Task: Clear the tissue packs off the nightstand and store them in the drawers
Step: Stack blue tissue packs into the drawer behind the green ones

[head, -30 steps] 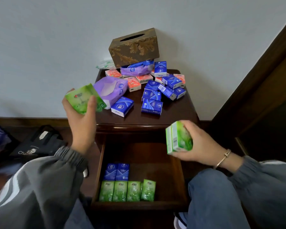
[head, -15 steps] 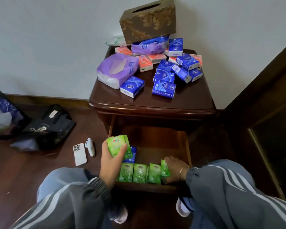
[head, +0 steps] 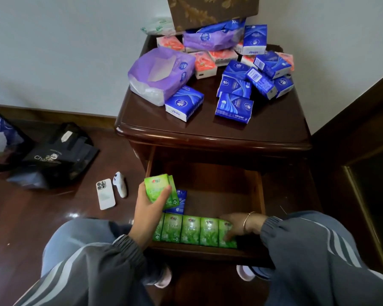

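The dark wooden nightstand (head: pixel 263 133) carries several blue tissue packs (head: pixel 234 108), orange packs (head: pixel 205 65) and two purple soft packs (head: pixel 159 71). Its top drawer (head: pixel 260 191) is pulled out. A row of green packs (head: pixel 190 231) stands along the drawer's front, with blue packs (head: pixel 179 200) behind them. My left hand (head: pixel 146 208) holds a green pack (head: pixel 160 191) above the drawer's left side. My right hand (head: pixel 237 226) reaches into the drawer, fingers curled on the rightmost green pack (head: pixel 224 235) of the row.
A patterned brown tissue box (head: pixel 210 9) sits on the pile at the back. On the floor to the left lie a white phone (head: pixel 105 194), a small white device (head: pixel 120 184) and a black bag (head: pixel 55 157). Dark wooden furniture (head: pixel 363 138) stands right.
Both hands came down from nightstand height to the drawer. My right hand has set its green pack at the right end of the row. My left hand still holds its green pack.
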Demonstrator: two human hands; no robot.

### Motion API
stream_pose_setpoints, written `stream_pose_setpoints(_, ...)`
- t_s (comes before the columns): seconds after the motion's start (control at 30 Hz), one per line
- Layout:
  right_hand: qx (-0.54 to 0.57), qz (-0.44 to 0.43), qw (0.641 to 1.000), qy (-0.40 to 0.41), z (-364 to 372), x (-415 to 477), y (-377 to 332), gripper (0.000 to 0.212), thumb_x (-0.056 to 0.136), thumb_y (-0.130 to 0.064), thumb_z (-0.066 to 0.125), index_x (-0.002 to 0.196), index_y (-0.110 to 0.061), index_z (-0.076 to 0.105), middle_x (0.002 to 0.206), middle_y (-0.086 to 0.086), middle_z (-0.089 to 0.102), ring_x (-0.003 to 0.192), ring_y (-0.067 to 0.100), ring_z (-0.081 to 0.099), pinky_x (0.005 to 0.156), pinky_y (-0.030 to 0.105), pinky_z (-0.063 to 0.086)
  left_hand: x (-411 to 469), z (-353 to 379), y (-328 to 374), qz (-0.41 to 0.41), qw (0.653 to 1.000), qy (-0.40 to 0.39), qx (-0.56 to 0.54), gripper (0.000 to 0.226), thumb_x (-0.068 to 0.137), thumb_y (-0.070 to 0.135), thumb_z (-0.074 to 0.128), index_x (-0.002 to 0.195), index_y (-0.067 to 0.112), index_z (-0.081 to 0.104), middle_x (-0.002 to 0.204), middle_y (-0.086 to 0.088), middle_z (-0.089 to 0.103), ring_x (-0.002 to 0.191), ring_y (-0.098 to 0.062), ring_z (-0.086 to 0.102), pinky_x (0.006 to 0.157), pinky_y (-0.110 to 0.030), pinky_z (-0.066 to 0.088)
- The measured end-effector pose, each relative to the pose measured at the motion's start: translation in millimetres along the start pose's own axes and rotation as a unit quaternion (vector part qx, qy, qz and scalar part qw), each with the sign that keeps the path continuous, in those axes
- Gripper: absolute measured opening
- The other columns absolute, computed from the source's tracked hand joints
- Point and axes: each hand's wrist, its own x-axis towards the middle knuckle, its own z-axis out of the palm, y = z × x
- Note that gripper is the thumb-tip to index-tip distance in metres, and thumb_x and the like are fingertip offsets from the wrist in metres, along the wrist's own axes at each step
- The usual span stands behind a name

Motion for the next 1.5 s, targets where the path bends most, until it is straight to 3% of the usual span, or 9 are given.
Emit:
stream_pose_setpoints(0.27,0.141,-0.025,0.988,0.066,-1.2,-14.6,-33.5,0.059,0.096,-0.05,0.034,0.145,-0.017,0.03,0.151,0.007,0.034,0.134,0.024,0.038,0.092,0.024,0.038,-1.9,-1.7,-3.0,-0.035,0.998,-0.058,0.014,0.027,0.082,0.04,0.072,0.104,0.041,0.056,0.096,0.015,0.071,0.09,-0.003,0.068,0.076,-0.022,0.049)
stream_pose_setpoints(0.47,0.2,-0.008,0.978,0.052,0.4,-23.9,-51.4,0.067,0.095,-0.058,0.013,0.147,-0.018,0.026,0.155,0.007,0.025,0.142,0.024,0.025,0.113,0.037,0.019,-5.6,-1.1,-2.1,-0.072,0.99,-0.118,-0.014,0.042,0.067,0.061,0.073,0.104,0.049,0.057,0.105,0.012,0.071,0.099,-0.009,0.068,0.084,-0.03,0.053)
stream_pose_setpoints(0.7,0.515,-0.11,0.842,0.116,-12.6,-45.2,-91.2,0.054,0.087,-0.061,0.045,0.127,-0.026,0.054,0.134,-0.002,0.055,0.117,0.014,0.056,0.105,0.036,0.041,-15.2,8.9,5.8,-0.163,0.964,-0.185,-0.102,0.042,0.087,0.041,0.062,0.125,0.028,0.051,0.119,-0.005,0.067,0.109,-0.023,0.065,0.086,-0.039,0.054)
stream_pose_setpoints(0.83,0.537,-0.124,0.827,0.112,-21.5,-52.4,-94.4,0.046,0.077,-0.057,0.063,0.105,-0.021,0.063,0.113,0.003,0.068,0.105,0.019,0.064,0.099,0.042,0.049,-23.9,17.4,19.0,-0.173,0.964,-0.186,-0.076,0.034,0.099,0.019,0.039,0.132,0.013,0.045,0.132,-0.023,0.055,0.12,-0.035,0.055,0.102,-0.051,0.045)
stream_pose_setpoints(0.97,0.485,-0.117,0.859,0.116,-31.6,-63.3,-74.4,0.037,0.069,-0.05,0.074,0.098,-0.029,0.064,0.093,-0.006,0.068,0.08,0.011,0.063,0.078,0.028,0.051,-36.5,27.5,25.7,-0.127,0.946,-0.296,0.045,0.056,0.1,0.031,0.046,0.151,0.031,0.021,0.146,0.005,0.044,0.131,-0.011,0.045,0.114,-0.037,0.031)
stream_pose_setpoints(1.1,0.436,-0.113,0.884,0.123,-41.5,-83.0,-38.9,0.039,0.071,-0.038,0.077,0.104,-0.021,0.066,0.099,0.002,0.069,0.089,0.017,0.065,0.081,0.034,0.051,-40.7,46.3,19.9,-0.109,0.917,-0.359,0.137,0.078,0.095,0.042,0.053,0.152,0.037,0.001,0.14,0.019,0.041,0.114,0.012,0.046,0.093,-0.015,0.038)
stream_pose_setpoints(1.2,0.301,-0.041,0.93,0.208,-54.2,-96.1,-0.4,0.042,0.071,-0.048,0.074,0.102,-0.021,0.066,0.102,-0.002,0.066,0.095,0.011,0.059,0.089,0.034,0.047,-44.3,57.8,3.8,0.002,0.879,-0.349,0.324,0.078,0.093,0.049,0.053,0.154,0.024,0.012,0.151,0.001,0.036,0.137,-0.014,0.036,0.112,-0.034,0.032)
stream_pose_setpoints(1.3,0.107,0.071,0.965,0.229,-53.9,-97.8,25.5,0.049,0.075,-0.056,0.066,0.106,-0.019,0.06,0.106,-0.001,0.058,0.098,0.017,0.055,0.088,0.033,0.046,-48.1,57.4,-23.6,0.106,0.769,-0.34,0.531,0.068,0.094,0.052,0.047,0.151,0.022,0.024,0.149,-0.007,0.035,0.136,-0.026,0.033,0.113,-0.04,0.029)
stream_pose_setpoints(1.5,-0.025,0.059,0.979,0.194,-29.7,-78.6,20.7,0.047,0.081,-0.057,0.057,0.104,-0.016,0.056,0.102,0.003,0.057,0.092,0.019,0.055,0.075,0.03,0.043,-42.8,49.2,-50.1,0.176,0.704,-0.321,0.609,0.058,0.095,0.052,0.036,0.144,0.022,0.036,0.145,-0.003,0.039,0.135,-0.023,0.032,0.111,-0.041,0.025)
